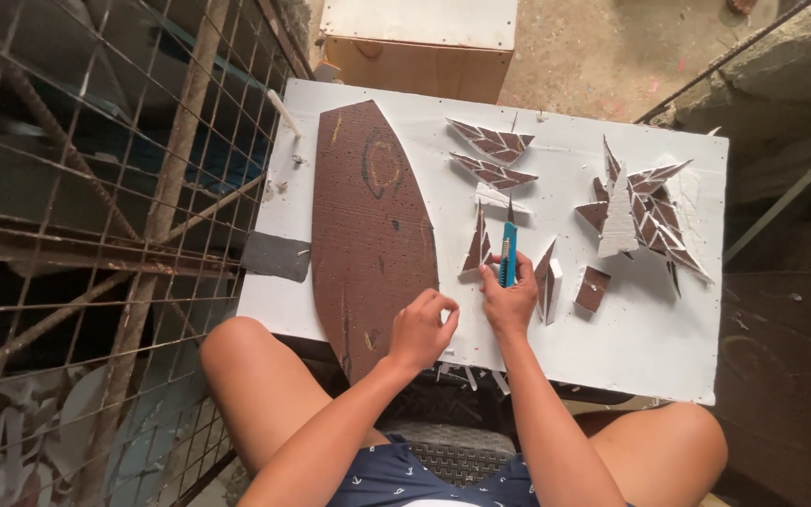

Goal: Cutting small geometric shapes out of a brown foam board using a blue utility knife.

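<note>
White board (pixel 640 347) laid across the person's knees, bare concrete floor beyond, rusty wire mesh (pixel 96 188) at left. Right hand (pixel 509 300): fingers clenched round the near end of a blue utility knife (pixel 508 252), blade end pointing far, just beside a small brown triangular offcut (pixel 477 246) w/ white edge. Left hand (pixel 421 329): fingers curled loosely, grasping nothing visible; rests at the near right edge of the big brown leaf-shaped panel (pixel 368 225), which lies on the left half of the board and overhangs its near edge. Right of knife: two more small pcs (pixel 548 277), then a brown square-ish pc (pixel 593 288). Far side: two chevron-patterned pointed pcs (pixel 492 155). Far right: pile of patterned and white shards (pixel 640 211). Off the board's far edge: white-topped wooden box (pixel 420 42).
</note>
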